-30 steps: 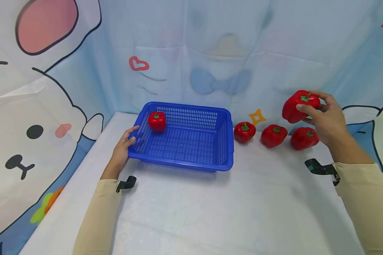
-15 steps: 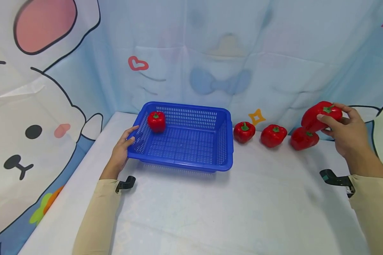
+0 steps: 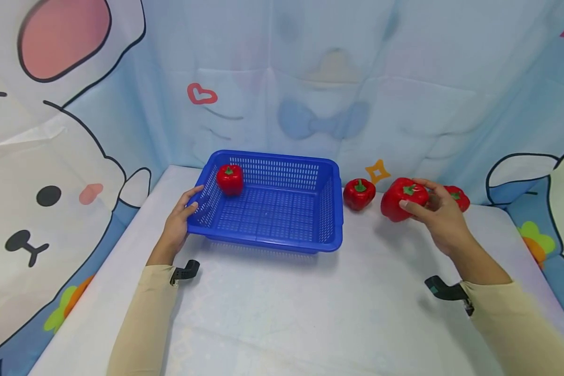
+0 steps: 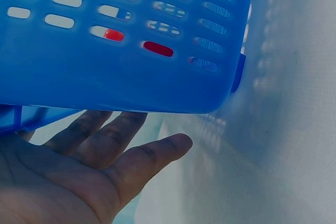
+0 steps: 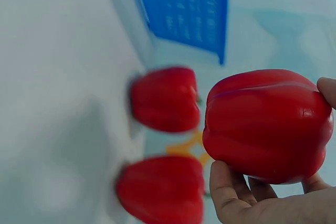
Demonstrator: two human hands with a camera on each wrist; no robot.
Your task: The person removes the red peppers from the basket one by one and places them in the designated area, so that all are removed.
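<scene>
Red pepper (image 3: 401,202): pinched in right hand (image 3: 444,216), above table (image 3: 310,313), right of blue basket (image 3: 265,240); looks early, with one pepper (image 3: 231,181) inside, other peppers (image 3: 359,195) outside; left hand (image 3: 175,224) at rim, fingers relaxed.

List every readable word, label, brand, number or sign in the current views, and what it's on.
None readable in any view.
Blue basket: no lettering visible.
Held red pepper and other red peppers: no labels visible.
Backdrop: printed pictures only, e.g. a red heart.
Black wrist cameras: any marking is too small to read.
</scene>
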